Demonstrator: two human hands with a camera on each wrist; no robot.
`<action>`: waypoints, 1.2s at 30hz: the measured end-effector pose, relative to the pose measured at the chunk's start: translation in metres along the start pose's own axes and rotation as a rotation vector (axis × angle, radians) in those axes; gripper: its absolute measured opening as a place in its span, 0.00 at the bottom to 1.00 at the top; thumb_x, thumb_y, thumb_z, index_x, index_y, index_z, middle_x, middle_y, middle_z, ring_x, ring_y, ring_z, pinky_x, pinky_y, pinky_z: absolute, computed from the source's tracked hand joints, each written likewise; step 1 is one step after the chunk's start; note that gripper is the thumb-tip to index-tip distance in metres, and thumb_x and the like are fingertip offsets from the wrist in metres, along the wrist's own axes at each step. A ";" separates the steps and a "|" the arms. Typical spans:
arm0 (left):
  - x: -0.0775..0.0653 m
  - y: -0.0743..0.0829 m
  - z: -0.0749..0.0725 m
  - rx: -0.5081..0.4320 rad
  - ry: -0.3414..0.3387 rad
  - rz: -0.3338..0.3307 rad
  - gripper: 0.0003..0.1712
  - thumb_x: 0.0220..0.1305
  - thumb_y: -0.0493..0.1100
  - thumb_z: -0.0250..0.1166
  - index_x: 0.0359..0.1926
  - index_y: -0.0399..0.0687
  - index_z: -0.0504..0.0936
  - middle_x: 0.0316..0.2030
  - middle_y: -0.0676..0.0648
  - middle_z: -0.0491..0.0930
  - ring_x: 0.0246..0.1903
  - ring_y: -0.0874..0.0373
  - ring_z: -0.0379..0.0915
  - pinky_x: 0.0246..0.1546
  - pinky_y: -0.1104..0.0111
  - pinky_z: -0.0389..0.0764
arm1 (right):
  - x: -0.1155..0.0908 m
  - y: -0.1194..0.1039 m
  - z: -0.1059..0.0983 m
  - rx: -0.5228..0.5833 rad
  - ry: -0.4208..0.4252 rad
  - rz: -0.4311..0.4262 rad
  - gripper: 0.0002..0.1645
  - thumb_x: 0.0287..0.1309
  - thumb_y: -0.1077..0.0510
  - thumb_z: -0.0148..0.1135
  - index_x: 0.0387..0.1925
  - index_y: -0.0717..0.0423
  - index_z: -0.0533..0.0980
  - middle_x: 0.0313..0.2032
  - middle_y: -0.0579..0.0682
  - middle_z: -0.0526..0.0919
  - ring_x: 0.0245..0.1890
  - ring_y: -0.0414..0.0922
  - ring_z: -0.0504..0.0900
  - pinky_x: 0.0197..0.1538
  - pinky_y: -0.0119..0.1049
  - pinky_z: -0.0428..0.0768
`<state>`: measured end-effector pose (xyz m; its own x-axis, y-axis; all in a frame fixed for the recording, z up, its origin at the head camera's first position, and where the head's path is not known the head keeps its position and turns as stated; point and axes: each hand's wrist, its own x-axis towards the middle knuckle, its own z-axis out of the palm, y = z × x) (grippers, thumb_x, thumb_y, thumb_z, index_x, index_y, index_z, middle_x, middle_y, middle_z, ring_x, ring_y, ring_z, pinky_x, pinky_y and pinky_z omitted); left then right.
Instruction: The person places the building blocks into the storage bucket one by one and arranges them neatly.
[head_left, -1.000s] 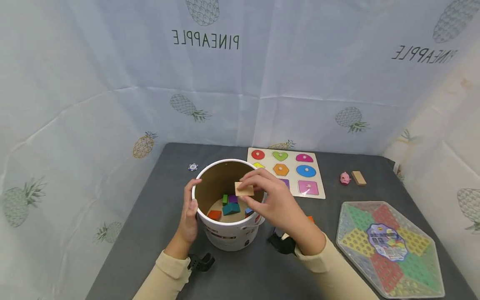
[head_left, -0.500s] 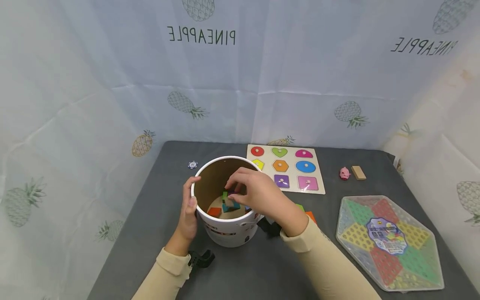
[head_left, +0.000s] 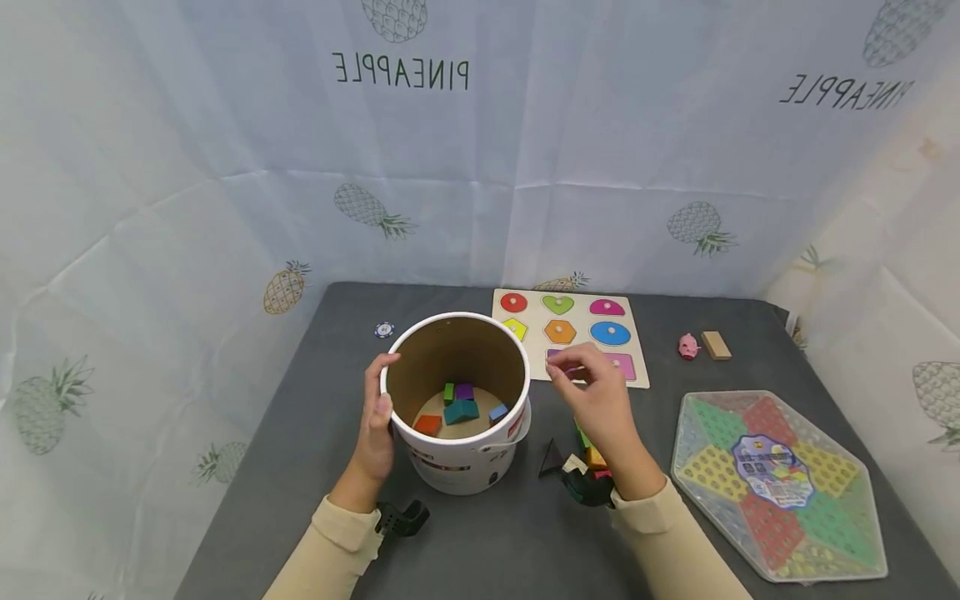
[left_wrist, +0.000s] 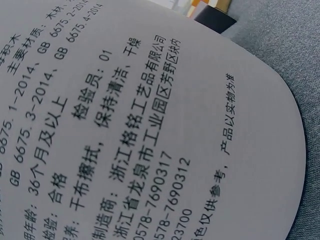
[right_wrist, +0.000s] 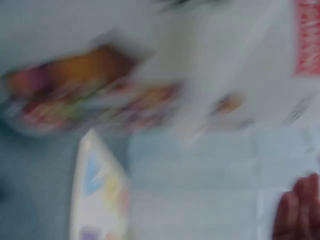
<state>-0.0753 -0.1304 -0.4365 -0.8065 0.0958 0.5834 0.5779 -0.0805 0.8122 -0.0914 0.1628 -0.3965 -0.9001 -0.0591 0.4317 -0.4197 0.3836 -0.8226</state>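
Observation:
My left hand (head_left: 375, 425) grips the left side of the white bucket (head_left: 463, 475), fingers over its rim and thumb against the outside. In the left wrist view the printed bucket wall (left_wrist: 150, 125) fills most of the frame. Inside the bucket lie a teal block (head_left: 461, 412), a red-orange block (head_left: 428, 425), a green block (head_left: 448, 393), a purple block (head_left: 465, 392) and a blue block (head_left: 498, 412). To the right of the bucket, my right hand (head_left: 600, 396) hovers with loosely bent fingers, apparently holding nothing. The right wrist view is blurred, showing fingertips (right_wrist: 297, 207) at lower right.
Partly behind my right wrist lie several blocks, with an orange block (head_left: 596, 458) and a dark triangular piece (head_left: 551, 458). A shape puzzle board (head_left: 585, 304), a poker chip (head_left: 384, 330), a pink pig (head_left: 688, 347), a wooden block (head_left: 716, 345) and a hexagonal game box (head_left: 780, 492) surround the bucket.
My right hand held a plain wooden block over the bucket, then dipped inside. Now it is out to the right without the block. The left hand stays on the rim.

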 end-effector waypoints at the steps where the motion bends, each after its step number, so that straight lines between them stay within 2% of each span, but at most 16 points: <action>1: 0.000 0.000 0.000 0.001 -0.001 0.001 0.32 0.71 0.52 0.37 0.68 0.37 0.50 0.65 0.35 0.52 0.59 0.37 0.51 0.56 0.56 0.58 | -0.005 0.009 0.000 -0.082 -0.052 0.042 0.10 0.52 0.62 0.69 0.39 0.53 0.81 0.37 0.46 0.78 0.37 0.42 0.78 0.42 0.36 0.79; 3: 0.000 0.000 0.000 -0.002 -0.002 0.002 0.32 0.71 0.52 0.37 0.67 0.37 0.50 0.64 0.35 0.52 0.59 0.36 0.51 0.56 0.54 0.57 | -0.017 0.026 0.003 -0.224 -0.188 0.096 0.13 0.50 0.60 0.72 0.40 0.51 0.81 0.39 0.45 0.78 0.40 0.43 0.78 0.43 0.40 0.79; 5: 0.000 0.000 0.000 -0.005 -0.004 0.004 0.32 0.71 0.53 0.37 0.67 0.37 0.50 0.64 0.35 0.52 0.59 0.36 0.51 0.55 0.54 0.57 | -0.028 0.041 0.007 -0.320 -0.324 0.123 0.17 0.46 0.58 0.74 0.41 0.50 0.81 0.41 0.45 0.77 0.42 0.46 0.78 0.45 0.43 0.78; 8: 0.000 0.001 0.000 -0.010 -0.006 0.003 0.33 0.71 0.53 0.38 0.67 0.37 0.50 0.64 0.35 0.52 0.58 0.34 0.50 0.55 0.53 0.58 | -0.041 0.059 0.013 -0.357 -0.454 0.164 0.21 0.42 0.57 0.77 0.42 0.49 0.82 0.43 0.44 0.74 0.44 0.47 0.78 0.48 0.44 0.77; 11: 0.001 0.001 0.000 -0.011 -0.008 0.005 0.33 0.70 0.53 0.38 0.67 0.37 0.50 0.64 0.35 0.52 0.58 0.34 0.50 0.55 0.54 0.57 | -0.050 0.068 0.018 -0.323 -0.502 0.194 0.20 0.41 0.56 0.77 0.40 0.47 0.82 0.41 0.44 0.75 0.41 0.44 0.77 0.48 0.42 0.77; 14: 0.000 0.002 0.000 -0.003 -0.007 0.006 0.33 0.70 0.53 0.37 0.67 0.36 0.50 0.64 0.36 0.53 0.58 0.35 0.50 0.55 0.53 0.57 | -0.056 0.071 0.019 -0.303 -0.529 0.187 0.18 0.42 0.55 0.77 0.39 0.47 0.81 0.40 0.44 0.75 0.40 0.42 0.77 0.46 0.42 0.78; 18: -0.001 0.002 0.000 -0.006 -0.011 0.001 0.32 0.70 0.53 0.37 0.68 0.37 0.50 0.64 0.36 0.52 0.59 0.35 0.50 0.56 0.54 0.58 | -0.062 0.069 0.017 -0.349 -0.585 0.125 0.20 0.39 0.51 0.78 0.38 0.46 0.82 0.42 0.43 0.74 0.42 0.43 0.75 0.49 0.45 0.76; 21: -0.001 0.002 0.000 -0.013 -0.013 0.000 0.32 0.70 0.53 0.37 0.68 0.37 0.50 0.64 0.35 0.52 0.59 0.35 0.50 0.56 0.55 0.58 | -0.068 0.069 0.017 -0.369 -0.615 0.083 0.18 0.38 0.53 0.79 0.35 0.46 0.82 0.40 0.42 0.74 0.41 0.41 0.74 0.48 0.42 0.76; 24: -0.001 0.002 0.000 -0.010 -0.008 -0.001 0.32 0.70 0.52 0.37 0.67 0.37 0.50 0.64 0.36 0.52 0.59 0.36 0.50 0.56 0.54 0.57 | -0.071 0.068 0.016 -0.371 -0.567 0.080 0.14 0.39 0.56 0.79 0.30 0.42 0.82 0.35 0.38 0.73 0.35 0.38 0.73 0.42 0.35 0.77; 26: -0.001 0.002 0.001 -0.007 -0.004 -0.005 0.32 0.70 0.52 0.38 0.67 0.37 0.51 0.64 0.36 0.52 0.60 0.36 0.49 0.56 0.52 0.56 | -0.068 0.063 0.014 -0.359 -0.485 0.102 0.13 0.40 0.57 0.78 0.29 0.40 0.82 0.33 0.36 0.72 0.32 0.36 0.72 0.38 0.32 0.76; 28: -0.001 0.003 0.001 -0.008 -0.002 -0.009 0.32 0.70 0.52 0.38 0.67 0.37 0.51 0.65 0.36 0.52 0.60 0.35 0.49 0.56 0.52 0.56 | -0.062 0.054 0.009 -0.340 -0.377 0.108 0.14 0.41 0.57 0.77 0.31 0.39 0.82 0.33 0.35 0.73 0.32 0.35 0.73 0.38 0.32 0.77; 32: 0.000 0.003 0.002 -0.009 0.004 -0.014 0.32 0.69 0.53 0.39 0.67 0.37 0.51 0.64 0.36 0.53 0.59 0.34 0.49 0.55 0.50 0.56 | -0.039 0.023 -0.005 -0.261 -0.139 0.078 0.17 0.44 0.61 0.74 0.37 0.43 0.82 0.38 0.38 0.77 0.39 0.36 0.78 0.43 0.35 0.80; 34: 0.000 0.003 0.001 -0.005 0.003 -0.012 0.33 0.69 0.53 0.39 0.67 0.37 0.51 0.64 0.36 0.53 0.59 0.34 0.49 0.55 0.49 0.55 | -0.026 0.003 -0.014 -0.214 -0.025 0.049 0.18 0.45 0.63 0.73 0.40 0.45 0.82 0.42 0.39 0.77 0.43 0.37 0.78 0.44 0.34 0.79; 36: 0.001 0.002 0.001 -0.004 0.001 -0.010 0.33 0.69 0.54 0.39 0.67 0.37 0.51 0.64 0.36 0.53 0.59 0.34 0.49 0.55 0.49 0.56 | -0.014 -0.017 -0.021 -0.109 0.056 -0.015 0.20 0.46 0.66 0.72 0.42 0.48 0.82 0.44 0.41 0.78 0.46 0.39 0.78 0.45 0.34 0.78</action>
<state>-0.0743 -0.1299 -0.4342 -0.8124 0.0953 0.5753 0.5694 -0.0831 0.8179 -0.0690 0.1760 -0.3812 -0.8848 -0.0151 0.4658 -0.4146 0.4816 -0.7721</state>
